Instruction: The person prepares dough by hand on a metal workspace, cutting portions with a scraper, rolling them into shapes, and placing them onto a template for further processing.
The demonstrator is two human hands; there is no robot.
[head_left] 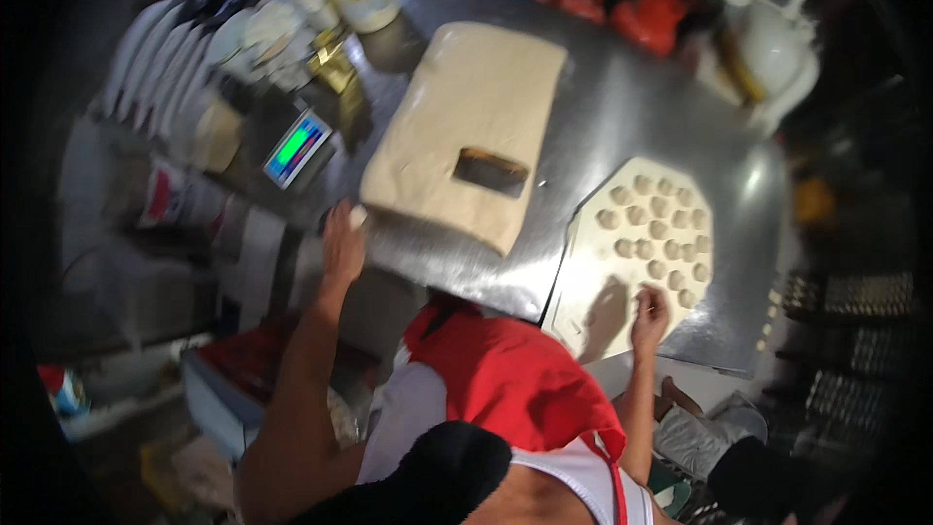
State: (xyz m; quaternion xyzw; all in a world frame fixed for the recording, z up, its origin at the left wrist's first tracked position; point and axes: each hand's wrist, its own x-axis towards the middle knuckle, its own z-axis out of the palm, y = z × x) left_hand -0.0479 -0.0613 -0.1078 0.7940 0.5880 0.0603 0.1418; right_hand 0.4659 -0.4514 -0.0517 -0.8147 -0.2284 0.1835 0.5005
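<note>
A large flat slab of pale dough [457, 107] lies on the steel table. Near its front edge is a dark rectangular patch [491, 172], either a gap or an object; I cannot tell which. My left hand [343, 248] is at the table's front edge, left of the slab's near corner, its fingers closed on a small pale dough piece [359, 217]. My right hand [651, 319] hovers over the near part of a white board [588, 282], its fingers bent together; anything inside is too small to see. Several small round dough pieces [659, 230] dot the board.
A scale [297, 148] with a lit green display stands left of the slab. Behind it are white containers [367, 0] and a gold packet [333, 63]. Red bags [646, 17] lie at the far edge, and a white container [768, 53] stands far right.
</note>
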